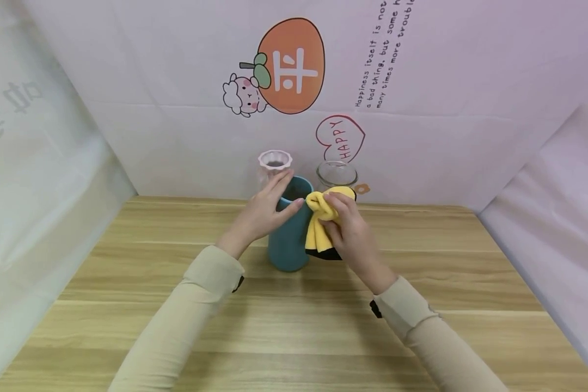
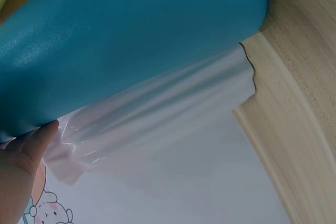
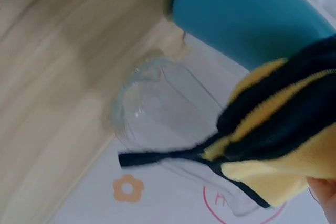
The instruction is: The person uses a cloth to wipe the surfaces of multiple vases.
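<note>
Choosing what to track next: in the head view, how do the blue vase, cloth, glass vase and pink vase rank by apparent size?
1. Blue vase
2. Cloth
Smaller, unranked: glass vase and pink vase, both partly hidden and farther back.

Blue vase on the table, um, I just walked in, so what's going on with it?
A person has their left hand on the blue vase, which stands upright on the wooden table, fingers and thumb at its rim. Their right hand grips a yellow and black cloth right beside that rim; whether the cloth touches it is hard to tell. Behind stand a pale pink fluted vase and a clear glass vessel.
</note>
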`<state>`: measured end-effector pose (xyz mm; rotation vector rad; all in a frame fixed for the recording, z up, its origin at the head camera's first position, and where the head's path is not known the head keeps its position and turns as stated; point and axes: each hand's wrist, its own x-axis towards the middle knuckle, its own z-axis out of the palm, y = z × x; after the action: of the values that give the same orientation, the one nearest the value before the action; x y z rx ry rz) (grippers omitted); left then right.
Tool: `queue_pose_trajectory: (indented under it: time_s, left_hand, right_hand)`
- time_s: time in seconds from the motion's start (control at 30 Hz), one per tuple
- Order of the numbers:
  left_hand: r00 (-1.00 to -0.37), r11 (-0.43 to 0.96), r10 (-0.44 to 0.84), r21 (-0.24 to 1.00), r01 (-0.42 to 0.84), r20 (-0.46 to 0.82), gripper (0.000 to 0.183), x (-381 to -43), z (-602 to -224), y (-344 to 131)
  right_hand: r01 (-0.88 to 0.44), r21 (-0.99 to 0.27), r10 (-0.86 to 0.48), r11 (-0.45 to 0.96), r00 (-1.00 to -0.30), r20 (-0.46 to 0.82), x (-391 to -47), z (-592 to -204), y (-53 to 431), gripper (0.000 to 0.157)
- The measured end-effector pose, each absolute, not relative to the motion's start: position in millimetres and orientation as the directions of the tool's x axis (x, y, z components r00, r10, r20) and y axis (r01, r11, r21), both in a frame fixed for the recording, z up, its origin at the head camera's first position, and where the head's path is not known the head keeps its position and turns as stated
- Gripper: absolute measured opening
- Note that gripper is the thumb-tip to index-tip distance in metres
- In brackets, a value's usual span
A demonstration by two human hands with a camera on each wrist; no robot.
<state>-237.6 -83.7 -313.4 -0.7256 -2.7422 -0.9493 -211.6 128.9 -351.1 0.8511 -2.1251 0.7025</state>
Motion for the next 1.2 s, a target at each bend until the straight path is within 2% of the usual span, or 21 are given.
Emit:
queue_pose_trajectory:
  time_s: [0.2,0.47,0.87,1.2]
  left_hand:
    - [-0.868,0.672,0.407,0.550,0.496,0.285,0.072,-238.7,-313.3,-84.4]
    - [-0.865,0.673,0.439,0.548,0.496,0.244,0.074,-240.6,-312.0,-87.6]
    - [-0.839,0.648,0.446,0.534,0.542,0.310,0.066,-243.3,-312.3,-86.9]
    - [-0.832,0.637,0.446,0.536,0.554,0.330,0.063,-245.4,-313.5,-89.1]
  right_hand:
    - [-0.740,-0.194,-0.344,0.644,-0.507,0.790,-213.0,-362.4,121.5,0.052]
    - [-0.753,-0.173,-0.407,0.635,-0.516,0.754,-222.5,-374.9,117.2,0.067]
    - [-0.837,-0.275,-0.486,0.472,-0.508,0.711,-233.0,-385.3,113.4,0.088]
    - [-0.843,-0.278,-0.499,0.460,-0.504,0.705,-235.7,-394.1,116.4,0.084]
